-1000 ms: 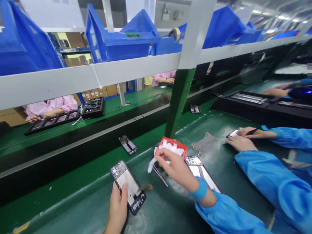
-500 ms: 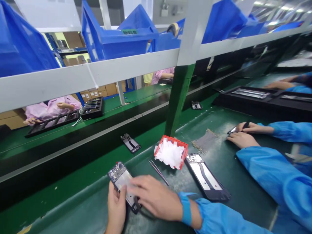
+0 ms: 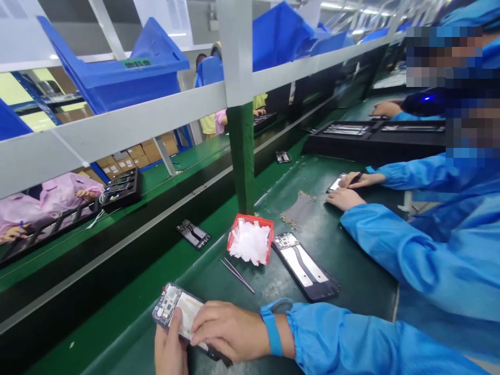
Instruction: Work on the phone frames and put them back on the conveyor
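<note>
An opened phone (image 3: 172, 307) is tilted at the bottom of the view, its circuit board and pale inner plate facing up. My left hand (image 3: 171, 346) grips its near-left edge, thumb over the face. Across the lower half lies my right hand (image 3: 230, 329), its bent fingertips pressed on the pale plate and its thumb by the near edge. The fingers hide that part of the phone. Beyond them, tweezers (image 3: 237, 275) lie on the green bench beside a red tray (image 3: 269, 224) of white paper slips (image 3: 250, 240). Another opened phone (image 3: 304, 265) lies right of the tray.
Farther left, a phone part (image 3: 193, 234) lies on the green strip. A green post (image 3: 242, 156) rises behind the tray. At right, a co-worker's hands (image 3: 347, 194) work on a phone, with black trays (image 3: 351, 146) beyond. Blue bins (image 3: 125, 78) stand on the upper rail.
The view has swung right, bringing more of the co-worker into sight. My right hand, blurred over the phone before, now rests sharply on it. The phone has turned flatter in my left hand.
</note>
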Demonstrator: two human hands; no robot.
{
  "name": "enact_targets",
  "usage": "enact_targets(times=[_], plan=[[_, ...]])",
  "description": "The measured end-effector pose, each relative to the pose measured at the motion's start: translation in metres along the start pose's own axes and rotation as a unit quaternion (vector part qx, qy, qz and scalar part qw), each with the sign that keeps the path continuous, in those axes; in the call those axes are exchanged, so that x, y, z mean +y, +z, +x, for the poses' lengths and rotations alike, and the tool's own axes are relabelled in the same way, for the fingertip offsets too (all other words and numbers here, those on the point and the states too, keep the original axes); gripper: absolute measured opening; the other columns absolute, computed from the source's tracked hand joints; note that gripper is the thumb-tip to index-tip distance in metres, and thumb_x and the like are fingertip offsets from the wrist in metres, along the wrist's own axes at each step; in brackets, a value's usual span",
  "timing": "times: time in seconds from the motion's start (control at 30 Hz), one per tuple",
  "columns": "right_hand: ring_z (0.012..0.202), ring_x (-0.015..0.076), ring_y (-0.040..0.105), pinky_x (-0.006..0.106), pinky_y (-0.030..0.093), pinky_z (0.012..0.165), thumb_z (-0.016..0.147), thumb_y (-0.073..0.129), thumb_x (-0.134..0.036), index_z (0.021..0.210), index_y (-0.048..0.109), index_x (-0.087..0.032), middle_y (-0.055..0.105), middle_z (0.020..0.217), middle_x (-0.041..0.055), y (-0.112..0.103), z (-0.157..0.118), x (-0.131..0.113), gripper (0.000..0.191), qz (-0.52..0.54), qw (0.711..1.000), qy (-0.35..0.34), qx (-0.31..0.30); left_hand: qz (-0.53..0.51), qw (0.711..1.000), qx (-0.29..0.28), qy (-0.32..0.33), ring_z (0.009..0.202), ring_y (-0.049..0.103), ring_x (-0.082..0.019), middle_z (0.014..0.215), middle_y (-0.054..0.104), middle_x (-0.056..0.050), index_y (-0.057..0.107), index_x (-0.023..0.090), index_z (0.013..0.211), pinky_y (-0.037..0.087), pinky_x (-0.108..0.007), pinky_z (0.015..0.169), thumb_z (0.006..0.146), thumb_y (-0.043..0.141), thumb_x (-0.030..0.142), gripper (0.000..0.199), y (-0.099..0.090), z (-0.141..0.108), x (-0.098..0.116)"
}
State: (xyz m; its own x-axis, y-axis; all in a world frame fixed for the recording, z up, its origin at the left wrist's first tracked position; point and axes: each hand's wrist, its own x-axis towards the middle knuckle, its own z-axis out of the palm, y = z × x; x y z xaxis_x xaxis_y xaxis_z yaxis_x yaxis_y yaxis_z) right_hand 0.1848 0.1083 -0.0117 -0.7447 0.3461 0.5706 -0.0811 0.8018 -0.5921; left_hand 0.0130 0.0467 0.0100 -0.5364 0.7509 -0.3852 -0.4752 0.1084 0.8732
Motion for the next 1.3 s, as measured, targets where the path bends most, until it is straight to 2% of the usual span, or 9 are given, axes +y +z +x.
enact_targets(times=[0.23, 0.4, 0.53, 0.63, 0.73, 0.83, 0.97, 1.1, 1.3], plan=[[0.116, 0.0183, 0.066, 0.033, 0.053, 0.105, 0.086, 0.048, -0.004, 0.122, 0.067, -0.016, 0.073, 0.120, 0.0106, -0.005, 0.002, 0.004, 0.042, 0.033, 0.999, 0.011, -0.013, 0.018, 0.999, -0.038, -0.022, 0.087, 0.077, -0.031, 0.097, 0.080, -0.009, 0.070, 0.017, 0.120, 0.063, -0.035, 0.073, 0.056, 0.097, 0.042, 0.073, 0.003, 0.002, 0.003], [0.090, 0.0195, 0.068, 0.033, 0.055, 0.088, 0.095, 0.046, -0.013, 0.118, 0.064, -0.018, 0.074, 0.099, 0.0070, -0.005, 0.000, -0.004, 0.030, 0.006, 0.993, 0.098, 0.069, 0.003, 0.997, -0.065, -0.039, 0.091, 0.076, -0.031, 0.100, 0.079, -0.010, 0.072, 0.016, 0.108, 0.064, -0.035, 0.072, 0.056, 0.097, 0.046, 0.065, 0.005, -0.005, 0.000], [0.081, 0.0211, 0.063, 0.034, 0.050, 0.078, 0.103, 0.042, -0.025, 0.114, 0.059, -0.020, 0.070, 0.093, 0.0059, -0.011, -0.002, -0.004, 0.020, -0.054, 0.975, 0.171, 0.132, 0.043, 0.997, -0.063, -0.003, 0.090, 0.073, -0.026, 0.106, 0.075, -0.007, 0.069, 0.018, 0.110, 0.065, -0.033, 0.064, 0.058, 0.095, 0.048, 0.065, 0.003, -0.007, 0.004], [0.078, 0.0196, 0.060, 0.033, 0.048, 0.077, 0.105, 0.042, -0.024, 0.102, 0.059, -0.021, 0.066, 0.086, 0.0033, -0.017, 0.000, -0.002, 0.017, -0.072, 0.965, 0.175, 0.181, 0.119, 0.990, -0.066, 0.026, 0.084, 0.070, -0.025, 0.107, 0.071, -0.007, 0.066, 0.018, 0.111, 0.063, -0.030, 0.049, 0.057, 0.093, 0.051, 0.069, -0.001, -0.006, 0.003], [0.083, 0.0189, 0.062, 0.033, 0.048, 0.079, 0.104, 0.046, -0.022, 0.099, 0.063, -0.021, 0.067, 0.090, 0.0043, -0.018, 0.001, -0.001, 0.018, -0.065, 0.964, 0.151, 0.208, 0.151, 0.982, -0.103, 0.046, 0.085, 0.069, -0.024, 0.115, 0.067, -0.008, 0.059, 0.022, 0.129, 0.062, -0.030, 0.045, 0.065, 0.089, 0.053, 0.077, -0.002, -0.009, -0.002], [0.088, 0.0190, 0.064, 0.033, 0.049, 0.078, 0.103, 0.053, -0.021, 0.107, 0.072, -0.022, 0.069, 0.096, 0.0052, -0.015, -0.001, 0.001, 0.019, -0.064, 0.969, 0.124, 0.203, 0.143, 0.980, -0.132, 0.043, 0.088, 0.070, -0.024, 0.122, 0.064, -0.010, 0.053, 0.026, 0.141, 0.066, -0.032, 0.052, 0.073, 0.085, 0.051, 0.079, 0.000, -0.015, -0.006], [0.083, 0.0181, 0.065, 0.034, 0.048, 0.075, 0.102, 0.060, -0.020, 0.117, 0.074, -0.025, 0.074, 0.092, 0.0025, -0.011, -0.003, 0.005, 0.021, -0.075, 0.976, 0.091, 0.183, 0.119, 0.981, -0.149, 0.035, 0.095, 0.071, -0.027, 0.123, 0.066, -0.012, 0.059, 0.022, 0.128, 0.068, -0.036, 0.060, 0.078, 0.083, 0.050, 0.063, 0.001, -0.020, -0.008], [0.084, 0.0170, 0.065, 0.034, 0.047, 0.076, 0.104, 0.060, -0.019, 0.116, 0.075, -0.026, 0.076, 0.093, 0.0016, -0.012, -0.004, 0.005, 0.020, -0.095, 0.980, 0.061, 0.167, 0.146, 0.972, -0.180, 0.042, 0.102, 0.070, -0.028, 0.127, 0.065, -0.012, 0.055, 0.024, 0.128, 0.070, -0.042, 0.069, 0.078, 0.084, 0.051, 0.064, -0.003, -0.018, -0.009], [0.089, 0.0191, 0.064, 0.036, 0.047, 0.077, 0.105, 0.057, -0.020, 0.122, 0.069, -0.020, 0.076, 0.100, 0.0060, -0.014, -0.006, -0.003, 0.021, -0.170, 0.977, 0.047, 0.118, 0.186, 0.969, -0.149, 0.071, 0.088, 0.071, -0.021, 0.111, 0.065, -0.007, 0.055, 0.023, 0.124, 0.070, -0.038, 0.062, 0.078, 0.082, 0.053, 0.062, -0.001, -0.019, -0.015]])
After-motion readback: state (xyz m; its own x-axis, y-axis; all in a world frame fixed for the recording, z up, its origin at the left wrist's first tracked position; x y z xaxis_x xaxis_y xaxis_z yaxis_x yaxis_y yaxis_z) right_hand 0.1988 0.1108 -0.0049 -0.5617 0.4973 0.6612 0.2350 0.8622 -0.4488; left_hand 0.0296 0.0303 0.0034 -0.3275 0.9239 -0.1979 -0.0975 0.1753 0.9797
